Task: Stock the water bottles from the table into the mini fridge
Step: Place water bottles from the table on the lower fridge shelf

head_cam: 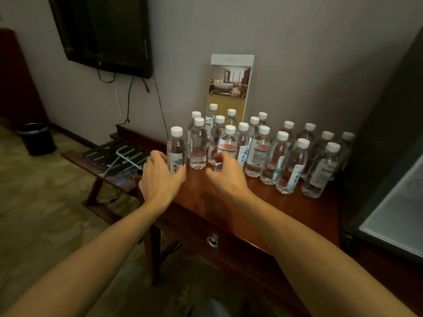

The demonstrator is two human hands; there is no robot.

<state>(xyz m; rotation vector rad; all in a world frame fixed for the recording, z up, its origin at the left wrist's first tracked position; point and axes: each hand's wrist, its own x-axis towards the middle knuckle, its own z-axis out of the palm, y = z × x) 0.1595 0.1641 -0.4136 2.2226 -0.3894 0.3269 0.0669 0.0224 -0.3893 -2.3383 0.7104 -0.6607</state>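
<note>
In the head view, eighteen water bottles (258, 152) are counted standing upright in a loose cluster at the back of the wooden table (270, 209), near the wall; each is seen to be small, of clear plastic, filled, topped with a white cap, and most are wrapped in a pale label, some with a red band. One mini fridge (384, 124) is seen just beside the table at the right, its pale inside showing low down. The leftmost bottle (176, 147) is gripped low down by the left hand (159, 177), thumb and fingers curled round it. The right hand (225, 171) is held half-curled at the foot of a red-banded bottle (229, 143); whether that bottle is actually gripped cannot be told.
</note>
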